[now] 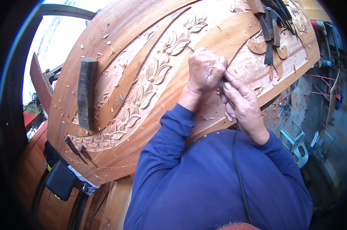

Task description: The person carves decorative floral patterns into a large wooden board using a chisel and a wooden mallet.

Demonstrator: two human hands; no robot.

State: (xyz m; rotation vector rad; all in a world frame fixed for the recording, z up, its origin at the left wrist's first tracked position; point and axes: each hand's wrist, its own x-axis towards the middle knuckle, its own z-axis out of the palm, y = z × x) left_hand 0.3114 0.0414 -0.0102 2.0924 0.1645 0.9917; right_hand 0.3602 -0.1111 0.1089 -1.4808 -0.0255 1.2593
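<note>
My left hand (207, 71) is closed in a fist around a slim carving chisel, whose metal tip (191, 47) pokes out beyond the knuckles near a carved leaf. Close behind it, my right hand (242, 100) pinches the dark rear part of the same chisel; most of the tool is hidden by my fingers. Under both hands lies a large curved wooden panel (173, 90). Along a band of it runs a row of carved leaves (157, 73) in relief, with smooth raised curves on either side.
A dark wooden block (87, 94) lies on the panel's left part. Two small chisels (74, 147) rest near its lower left corner. Several carving tools (268, 42) are heaped at the upper right. Wood chips are scattered about. A pale green plastic chair (296, 143) stands at right.
</note>
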